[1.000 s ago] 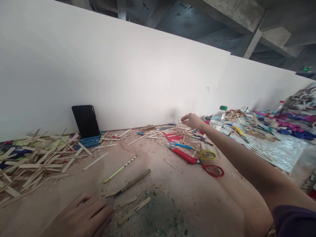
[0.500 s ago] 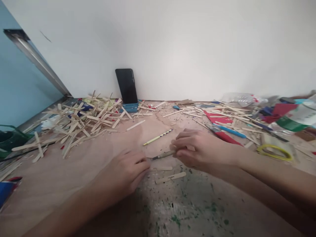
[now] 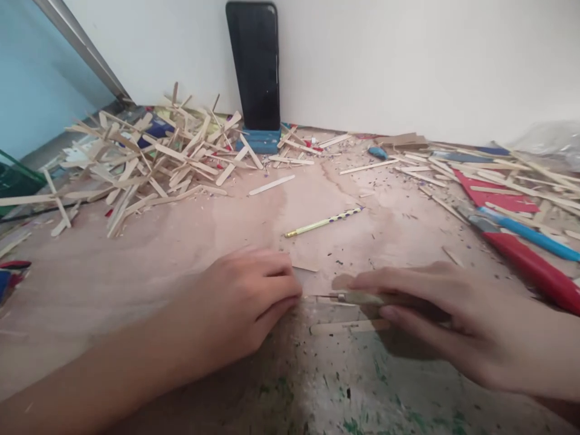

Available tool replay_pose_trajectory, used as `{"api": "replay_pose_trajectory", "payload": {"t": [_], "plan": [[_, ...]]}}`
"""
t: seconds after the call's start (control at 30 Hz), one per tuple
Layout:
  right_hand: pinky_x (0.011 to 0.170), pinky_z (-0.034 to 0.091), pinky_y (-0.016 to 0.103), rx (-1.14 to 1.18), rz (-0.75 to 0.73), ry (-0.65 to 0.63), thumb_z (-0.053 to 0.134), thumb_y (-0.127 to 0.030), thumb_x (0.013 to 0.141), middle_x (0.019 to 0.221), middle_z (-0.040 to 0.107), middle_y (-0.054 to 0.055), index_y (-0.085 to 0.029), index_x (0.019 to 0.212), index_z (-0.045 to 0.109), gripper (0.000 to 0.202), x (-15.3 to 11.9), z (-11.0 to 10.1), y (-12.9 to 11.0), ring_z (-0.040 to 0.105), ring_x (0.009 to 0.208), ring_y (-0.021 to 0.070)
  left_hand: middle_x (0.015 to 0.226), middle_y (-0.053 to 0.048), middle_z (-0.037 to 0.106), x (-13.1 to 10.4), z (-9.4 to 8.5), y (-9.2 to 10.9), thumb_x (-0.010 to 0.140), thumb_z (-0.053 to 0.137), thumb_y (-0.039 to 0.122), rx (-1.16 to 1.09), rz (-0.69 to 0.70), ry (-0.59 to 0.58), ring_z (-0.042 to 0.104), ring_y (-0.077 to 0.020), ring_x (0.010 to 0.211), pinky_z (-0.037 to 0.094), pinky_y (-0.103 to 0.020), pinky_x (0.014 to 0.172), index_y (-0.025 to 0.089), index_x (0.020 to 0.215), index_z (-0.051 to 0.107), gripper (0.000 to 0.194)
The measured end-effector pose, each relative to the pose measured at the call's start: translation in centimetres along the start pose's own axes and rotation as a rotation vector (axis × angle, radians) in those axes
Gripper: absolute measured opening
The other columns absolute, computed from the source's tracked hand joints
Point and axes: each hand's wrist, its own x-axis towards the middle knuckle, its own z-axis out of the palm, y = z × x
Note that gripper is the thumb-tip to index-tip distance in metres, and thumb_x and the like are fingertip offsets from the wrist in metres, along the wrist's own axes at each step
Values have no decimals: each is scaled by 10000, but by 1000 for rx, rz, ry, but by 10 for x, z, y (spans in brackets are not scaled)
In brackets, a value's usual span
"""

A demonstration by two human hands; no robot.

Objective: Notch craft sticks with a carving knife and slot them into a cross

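My left hand (image 3: pixel 254 296) is closed, its fingertips pinching the end of a pale wooden craft stick (image 3: pixel 335 303) low over the table; most of what they grip is hidden. My right hand (image 3: pixel 435 320) is wrapped around a thin-bladed craft knife (image 3: pixel 362 298) with a wooden handle. Its narrow blade points left, close to my left fingertips. Another craft stick (image 3: pixel 333 328), with a dark notch, lies just below the knife, partly under my right hand. Beyond both hands rests a yellow patterned pencil (image 3: pixel 324 222).
Loose craft sticks (image 3: pixel 172 160) are heaped at the back left. A black phone (image 3: pixel 256 66) stands upright in a blue holder (image 3: pixel 259 141) against the wall. On the right lie a red-handled tool (image 3: pixel 534 269), a blue pen-like tool (image 3: pixel 534 235) and more sticks.
The view has tilted down and come closer to the table. My right hand has turned and now lies lower and flatter around the knife, whose blade stays near my left fingertips.
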Motion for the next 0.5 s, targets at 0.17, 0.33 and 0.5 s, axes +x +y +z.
{"api": "replay_pose_trajectory", "payload": {"t": [0.17,0.33,0.5], "plan": [[835,732,352,14,-9,-69,647,-382,1073,1231,854,-40,-452,1444,735,388,5,2,-5,854,982,235,944,-5,729,0,6,3,1120,517,180,-37,-1,50,666,-165,847,494,-311,797,201,967,793,316],[670,690,267,51,59,-90,610,-324,1084,1050,882,26,-250,1326,820,328,17,1,-13,853,840,206,947,-10,725,-1,10,6,1072,586,111,-40,0,88,662,-173,860,495,-316,809,180,955,792,247],[595,665,249,16,24,-89,605,-312,1098,1082,881,49,-223,1328,819,327,18,1,-14,857,865,221,932,-7,714,-1,12,3,1076,573,98,-97,-3,91,655,-161,847,488,-303,801,181,896,774,282]]}}
